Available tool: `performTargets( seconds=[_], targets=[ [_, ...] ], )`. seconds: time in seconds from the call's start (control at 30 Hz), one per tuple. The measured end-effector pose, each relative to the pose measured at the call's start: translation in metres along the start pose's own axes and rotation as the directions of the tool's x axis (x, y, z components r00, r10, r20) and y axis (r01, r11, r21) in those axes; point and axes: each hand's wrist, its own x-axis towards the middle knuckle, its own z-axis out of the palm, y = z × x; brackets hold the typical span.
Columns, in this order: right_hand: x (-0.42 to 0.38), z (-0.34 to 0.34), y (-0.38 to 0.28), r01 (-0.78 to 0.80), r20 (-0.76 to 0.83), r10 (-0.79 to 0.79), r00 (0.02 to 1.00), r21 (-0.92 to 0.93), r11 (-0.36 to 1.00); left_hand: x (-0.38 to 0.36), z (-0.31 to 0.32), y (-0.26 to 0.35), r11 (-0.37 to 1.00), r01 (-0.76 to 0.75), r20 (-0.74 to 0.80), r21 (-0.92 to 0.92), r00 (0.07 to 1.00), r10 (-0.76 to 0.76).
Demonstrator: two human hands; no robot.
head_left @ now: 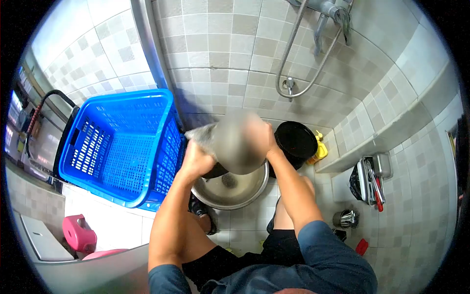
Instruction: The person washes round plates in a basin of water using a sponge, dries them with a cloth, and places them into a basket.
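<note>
Seen from above in a tiled shower corner, no writing is readable. Both hands grip a blurred grey cloth [230, 142] over a steel basin [235, 193] on the floor: left hand [196, 159] clamped on its left end, right hand [259, 137] on its right. A blue basket [117, 147] stands left, a black pot [296, 139] far right.

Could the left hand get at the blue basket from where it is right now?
Probably yes, but not freely: the blue basket stands right beside the left hand with nothing between them, yet that hand, like the right hand, is gripping the grey garment over the metal basin.
</note>
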Motion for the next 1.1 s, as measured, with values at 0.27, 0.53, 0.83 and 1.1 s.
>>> performTargets(
  seconds=[0.27, 0.53, 0.83, 1.1],
  targets=[
    [-0.013, 0.038, -0.002, -0.335, 0.026, 0.770, 0.637, 0.909, 0.246, 0.019, -0.029, 0.030, 0.223, 0.154, -0.082, -0.962, 0.618, -0.782],
    [0.001, -0.036, -0.052, -0.386, 0.039, 0.809, 0.586, 0.892, 0.236, 0.020, -0.025, 0.022, -0.020, 0.054, 0.055, -0.998, 0.773, -0.632],
    [-0.005, -0.090, -0.047, -0.469, 0.233, 0.512, 0.827, 0.789, 0.397, 0.015, -0.011, 0.041, 0.260, 0.481, 0.209, -0.837, 0.721, -0.661],
    [-0.019, -0.036, -0.083, -0.552, -0.052, 0.901, 0.430, 0.775, 0.308, 0.035, 0.022, 0.054, 0.205, 0.149, -0.072, -0.967, 0.613, -0.786]
  ],
)
